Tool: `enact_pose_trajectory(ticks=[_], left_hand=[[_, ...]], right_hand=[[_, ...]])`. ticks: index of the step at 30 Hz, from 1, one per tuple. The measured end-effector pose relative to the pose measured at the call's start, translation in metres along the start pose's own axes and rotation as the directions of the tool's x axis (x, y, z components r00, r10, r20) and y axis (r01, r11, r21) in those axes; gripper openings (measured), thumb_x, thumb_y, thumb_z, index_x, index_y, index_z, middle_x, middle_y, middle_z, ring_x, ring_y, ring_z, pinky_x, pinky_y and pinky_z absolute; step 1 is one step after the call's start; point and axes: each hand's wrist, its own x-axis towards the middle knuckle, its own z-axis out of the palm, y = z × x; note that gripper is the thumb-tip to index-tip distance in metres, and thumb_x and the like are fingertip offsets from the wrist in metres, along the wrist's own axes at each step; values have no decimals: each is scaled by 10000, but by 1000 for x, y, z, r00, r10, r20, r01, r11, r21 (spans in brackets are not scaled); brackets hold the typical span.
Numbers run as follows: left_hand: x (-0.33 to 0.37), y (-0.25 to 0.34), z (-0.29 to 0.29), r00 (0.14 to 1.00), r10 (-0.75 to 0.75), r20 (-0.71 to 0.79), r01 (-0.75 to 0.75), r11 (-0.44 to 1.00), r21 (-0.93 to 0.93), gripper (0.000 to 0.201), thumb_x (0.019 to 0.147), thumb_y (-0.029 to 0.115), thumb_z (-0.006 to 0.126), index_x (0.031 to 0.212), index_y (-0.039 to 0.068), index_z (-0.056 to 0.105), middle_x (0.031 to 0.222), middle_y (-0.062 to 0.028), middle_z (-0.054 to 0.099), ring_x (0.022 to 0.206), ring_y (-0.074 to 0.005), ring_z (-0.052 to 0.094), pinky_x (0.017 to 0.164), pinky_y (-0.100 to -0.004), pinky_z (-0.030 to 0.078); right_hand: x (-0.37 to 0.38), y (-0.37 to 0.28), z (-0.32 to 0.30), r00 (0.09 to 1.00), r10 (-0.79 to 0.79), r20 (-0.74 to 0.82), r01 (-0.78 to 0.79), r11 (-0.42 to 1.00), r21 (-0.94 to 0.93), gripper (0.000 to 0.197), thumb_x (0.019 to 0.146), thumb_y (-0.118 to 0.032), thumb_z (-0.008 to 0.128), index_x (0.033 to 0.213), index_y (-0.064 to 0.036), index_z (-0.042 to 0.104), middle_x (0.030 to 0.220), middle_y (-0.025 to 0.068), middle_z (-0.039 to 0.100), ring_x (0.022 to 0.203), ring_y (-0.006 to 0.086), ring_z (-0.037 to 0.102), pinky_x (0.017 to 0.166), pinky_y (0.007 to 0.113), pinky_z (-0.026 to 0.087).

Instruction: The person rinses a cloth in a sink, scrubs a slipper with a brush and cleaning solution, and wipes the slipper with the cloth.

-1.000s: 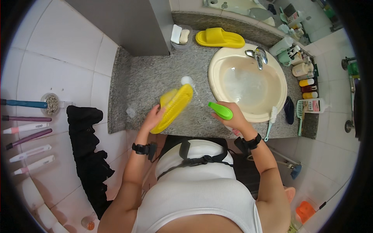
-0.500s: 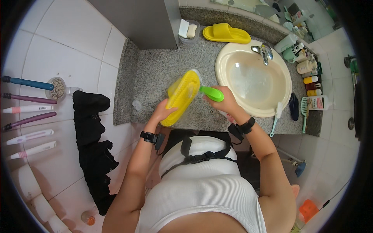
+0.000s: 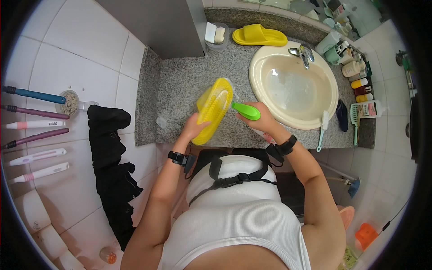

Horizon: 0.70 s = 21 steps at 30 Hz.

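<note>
A yellow slipper point(image 3: 217, 105) stands tilted on its side over the granite counter, its textured sole turned to the right and streaked with white suds. My left hand point(image 3: 193, 127) is closed round its near end. In my right hand point(image 3: 263, 120) is the bright green handle of a green-handled brush point(image 3: 246, 110). The brush's tip meets the slipper's right edge, and its head is hidden behind the slipper. The matching yellow slipper point(image 3: 259, 35) lies at the back of the counter beside the washbasin.
The cream washbasin point(image 3: 333, 101) with a chrome tap point(image 3: 306, 56) is to the right. A toothbrush point(image 3: 322, 130) rests by its rim. Bottles point(image 3: 354, 68) line the right wall. A soap dish point(image 3: 218, 44) stands at the back. Black cloth point(image 3: 108, 148) hangs on the left wall.
The whole view has shifted slightly. The slipper is tilted a little more upright, and both hands keep their hold on the slipper and brush.
</note>
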Motion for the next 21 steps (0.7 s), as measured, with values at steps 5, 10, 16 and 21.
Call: enact_pose_trajectory(ticks=[5, 10, 16, 21], left_hand=[[2, -7, 5, 1000, 14, -5, -14, 999, -44, 422, 816, 252, 759, 1082, -25, 584, 989, -157, 682, 915, -243, 662, 799, -358, 510], [4, -7, 6, 1000, 12, -6, -12, 998, -55, 420, 818, 239, 758, 1088, -29, 580, 994, -160, 681, 914, -243, 663, 805, -356, 511], [1, 0, 8, 1000, 7, -28, -8, 999, -40, 409, 850, 262, 722, 1108, -22, 583, 1033, -172, 682, 932, -269, 668, 817, -362, 509], [8, -5, 17, 998, 4, -70, -2, 1000, 30, 440, 932, 376, 599, 1144, -9, 573, 1043, -221, 662, 982, -345, 646, 835, -410, 487]], right_hand=[[1, 8, -10, 994, 19, -107, -21, 1000, -18, 190, 814, -196, 725, 938, -59, 680, 787, 136, 656, 693, 329, 626, 640, 360, 501], [2, 12, -15, 987, 33, -156, -39, 998, -39, 163, 812, -189, 720, 909, -64, 681, 789, 137, 656, 700, 344, 619, 643, 366, 499], [-18, 20, 0, 999, 27, 26, -26, 999, -37, 177, 807, -211, 722, 901, -67, 679, 788, 144, 653, 719, 351, 620, 654, 387, 499], [-27, 0, 4, 998, 51, 41, -52, 999, 12, 179, 809, -213, 718, 903, -66, 678, 798, 152, 652, 713, 360, 616, 643, 391, 494]])
